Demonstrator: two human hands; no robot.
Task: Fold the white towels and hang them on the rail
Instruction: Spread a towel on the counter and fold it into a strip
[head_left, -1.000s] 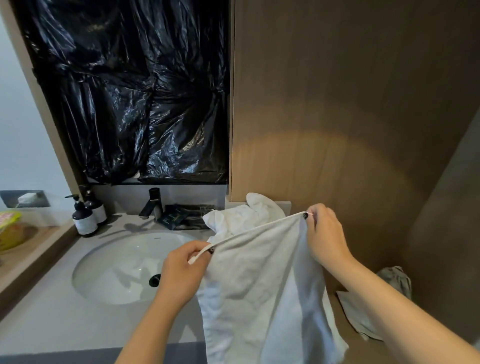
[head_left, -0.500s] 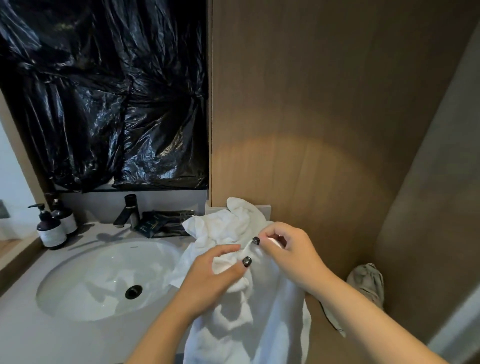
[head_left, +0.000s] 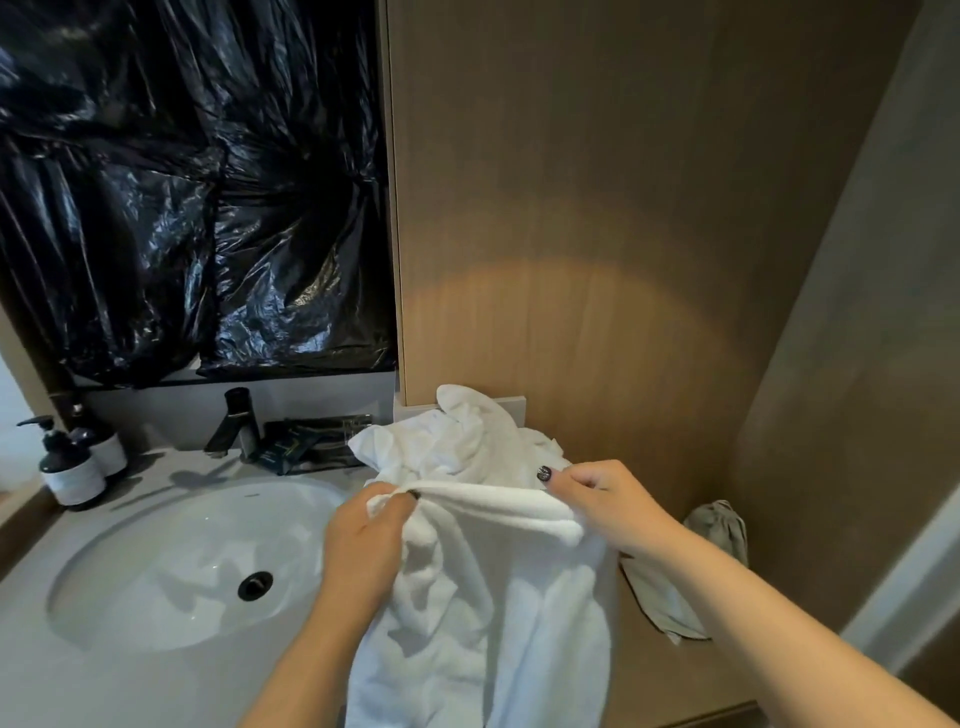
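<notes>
A white towel hangs in front of me over the counter's right end, doubled along its top edge. My left hand pinches the folded top edge at its left end. My right hand grips the same edge at its right end, fingers curled over the cloth. Behind it, a second white towel lies crumpled on the counter against the wooden wall. No rail shows in this view.
A white oval sink with a dark drain sits at left, a black tap behind it. Two pump bottles stand far left. Dark sachets lie by the tap. A grey cloth hangs at right, beside the wooden wall.
My hands came together, bringing the towel's two top corners to meet, then moved apart again along the doubled edge. The view shifted slightly right.
</notes>
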